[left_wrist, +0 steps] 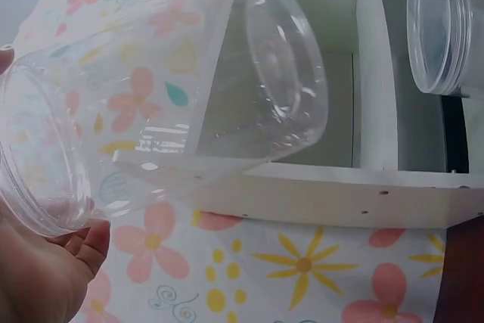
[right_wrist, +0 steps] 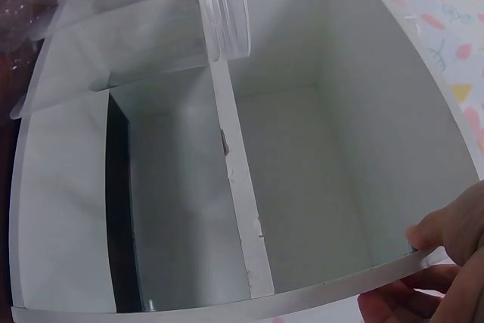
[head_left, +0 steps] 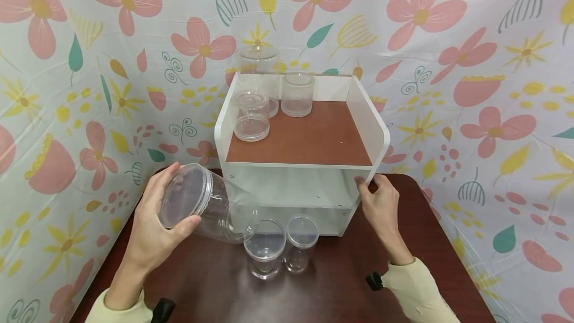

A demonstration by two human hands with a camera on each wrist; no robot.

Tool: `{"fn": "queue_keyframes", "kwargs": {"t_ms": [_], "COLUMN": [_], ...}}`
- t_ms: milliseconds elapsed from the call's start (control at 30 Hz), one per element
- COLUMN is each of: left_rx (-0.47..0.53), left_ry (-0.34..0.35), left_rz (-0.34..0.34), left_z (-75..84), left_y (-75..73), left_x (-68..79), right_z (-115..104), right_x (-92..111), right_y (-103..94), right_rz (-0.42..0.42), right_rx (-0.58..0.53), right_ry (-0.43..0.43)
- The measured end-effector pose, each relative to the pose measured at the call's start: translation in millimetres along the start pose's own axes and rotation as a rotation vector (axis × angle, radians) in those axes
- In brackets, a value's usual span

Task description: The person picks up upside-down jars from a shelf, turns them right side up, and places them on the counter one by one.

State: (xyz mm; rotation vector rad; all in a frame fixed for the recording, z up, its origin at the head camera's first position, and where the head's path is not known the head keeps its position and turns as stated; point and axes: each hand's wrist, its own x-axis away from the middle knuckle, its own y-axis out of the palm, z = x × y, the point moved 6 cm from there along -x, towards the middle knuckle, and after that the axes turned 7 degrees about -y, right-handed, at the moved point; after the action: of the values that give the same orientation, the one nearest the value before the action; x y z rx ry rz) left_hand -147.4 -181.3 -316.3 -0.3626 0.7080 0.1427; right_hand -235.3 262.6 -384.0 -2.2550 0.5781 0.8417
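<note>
My left hand (head_left: 150, 226) grips a large clear plastic jar (head_left: 219, 206) around its lidded end, fingers on the far side and thumb on the near side. The jar lies tilted nearly sideways in the air, its base pointing right, before the left front of a white shelf unit (head_left: 291, 165). In the left wrist view the jar (left_wrist: 162, 104) appears see-through, with nothing visible inside. My right hand (head_left: 382, 204) pinches the front edge of the unit's right side panel, thumb inside and fingers outside, as the right wrist view of that hand (right_wrist: 450, 262) confirms.
Two lidded clear jars, a wider one (head_left: 265, 245) and a narrower one (head_left: 302, 238), stand on the dark table (head_left: 341, 288) before the unit. On its brown top stand a small jar (head_left: 252, 126), another jar (head_left: 298, 96) and a taller jar (head_left: 257, 59). Flowered cloth (head_left: 493, 128) hangs behind.
</note>
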Motion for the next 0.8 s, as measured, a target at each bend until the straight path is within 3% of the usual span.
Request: {"fn": "queue_keyframes", "kwargs": {"t_ms": [367,567,800], "left_rx": [-0.171,-0.276,-0.318], "left_ry": [-0.023,-0.134,-0.25], "left_rz": [0.005,-0.066,-0.134], "left_z": [-1.2,-12.5,-39.2], "left_y": [-12.9,-7.3,4.3], "left_x": [-4.0,-1.7,10.0], "right_z": [2,3,3], "right_x": [1,1,1], "right_y": [-0.1,-0.3,-0.1], "right_rz": [-0.013,-0.013,-0.011], "right_rx": [-0.005,-0.013,-0.009], "right_ry": [0.014,0.011,0.007]}}
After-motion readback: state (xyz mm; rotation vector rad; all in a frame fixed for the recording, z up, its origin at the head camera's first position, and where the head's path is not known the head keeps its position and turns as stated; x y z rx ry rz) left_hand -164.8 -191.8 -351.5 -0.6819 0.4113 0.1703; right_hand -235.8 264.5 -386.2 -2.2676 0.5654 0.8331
